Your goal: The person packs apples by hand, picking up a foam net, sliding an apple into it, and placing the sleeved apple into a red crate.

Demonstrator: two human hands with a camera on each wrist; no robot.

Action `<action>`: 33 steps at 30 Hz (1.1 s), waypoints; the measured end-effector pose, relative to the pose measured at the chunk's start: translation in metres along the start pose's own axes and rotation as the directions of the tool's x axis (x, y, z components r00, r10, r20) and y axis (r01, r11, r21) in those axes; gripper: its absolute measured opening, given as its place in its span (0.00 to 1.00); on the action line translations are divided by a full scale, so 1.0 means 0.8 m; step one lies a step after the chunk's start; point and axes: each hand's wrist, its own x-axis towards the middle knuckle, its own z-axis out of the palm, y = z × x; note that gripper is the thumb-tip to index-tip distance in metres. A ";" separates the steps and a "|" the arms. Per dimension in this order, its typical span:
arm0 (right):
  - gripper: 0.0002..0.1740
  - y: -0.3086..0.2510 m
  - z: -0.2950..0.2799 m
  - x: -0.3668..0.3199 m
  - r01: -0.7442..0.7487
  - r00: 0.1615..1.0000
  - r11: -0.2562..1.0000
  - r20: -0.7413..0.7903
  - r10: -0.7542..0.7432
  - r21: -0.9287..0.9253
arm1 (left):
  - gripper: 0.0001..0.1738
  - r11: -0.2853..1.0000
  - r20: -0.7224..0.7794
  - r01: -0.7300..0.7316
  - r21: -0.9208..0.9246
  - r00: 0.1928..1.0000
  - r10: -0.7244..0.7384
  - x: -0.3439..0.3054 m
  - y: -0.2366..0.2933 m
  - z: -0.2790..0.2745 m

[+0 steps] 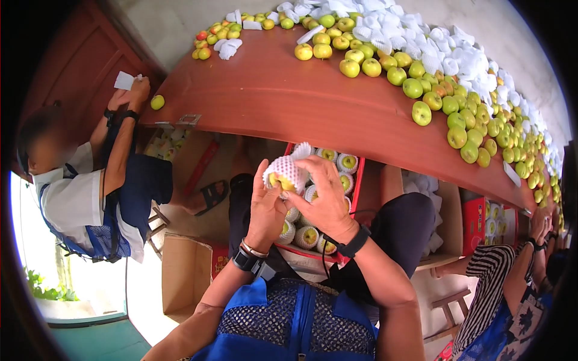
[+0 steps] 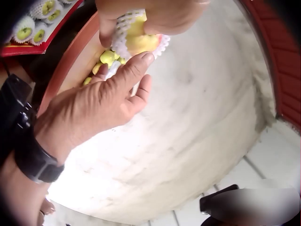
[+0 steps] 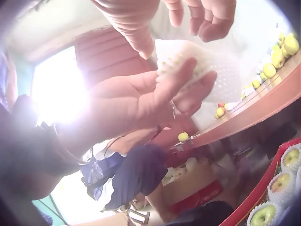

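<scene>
A yellow apple (image 1: 280, 182) sits partly inside a white foam net (image 1: 283, 166) in front of my chest, its bare yellow end facing me. My left hand (image 1: 265, 212) grips it from the left, thumb near its lower side. From the right, my right hand (image 1: 325, 195) holds the net's side, with the thumb at the apple's underside. In the left wrist view, yellow skin with a red patch shows between the fingers and the net (image 2: 123, 37). The right wrist view shows mostly the white net (image 3: 181, 52) between both hands.
Behind my hands, a red box (image 1: 360, 180) holds netted apples in rows. Loose apples (image 1: 412, 88) and a pile of foam nets (image 1: 415, 36) cover the back of the brown table (image 1: 253, 78). People sit left and right. An open carton (image 1: 180, 271) stands at lower left.
</scene>
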 end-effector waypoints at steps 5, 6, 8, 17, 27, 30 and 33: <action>0.25 0.002 0.008 -0.011 -0.268 0.963 0.956 0.048 0.264 0.117 | 0.29 0.999 0.039 -0.049 -0.013 0.998 0.050 -0.002 0.002 0.009; 0.24 0.000 0.009 -0.012 -0.319 0.948 0.931 0.051 0.315 0.177 | 0.29 0.997 0.023 -0.057 0.047 0.998 0.056 -0.003 -0.001 0.009; 0.23 0.008 0.006 -0.010 -0.239 0.971 0.964 0.031 0.237 0.120 | 0.30 0.983 -0.012 -0.070 0.168 0.997 0.073 -0.005 -0.006 0.007; 0.22 0.015 0.006 -0.010 -0.072 0.997 0.997 0.033 0.072 -0.008 | 0.32 0.903 0.040 -0.038 0.427 0.999 0.023 -0.010 0.007 0.008; 0.22 0.006 -0.008 -0.003 0.119 0.984 0.993 0.132 -0.121 0.020 | 0.33 0.943 0.074 0.291 -0.158 0.956 -0.283 0.004 0.023 -0.015; 0.21 0.008 -0.003 -0.008 0.218 0.967 0.973 0.148 -0.205 -0.072 | 0.34 0.961 0.109 0.272 0.043 0.955 -0.275 0.005 0.017 -0.029; 0.22 0.010 0.007 -0.018 0.239 0.960 0.963 0.177 -0.216 -0.124 | 0.26 0.958 0.063 0.190 0.215 0.976 -0.208 -0.002 0.007 -0.029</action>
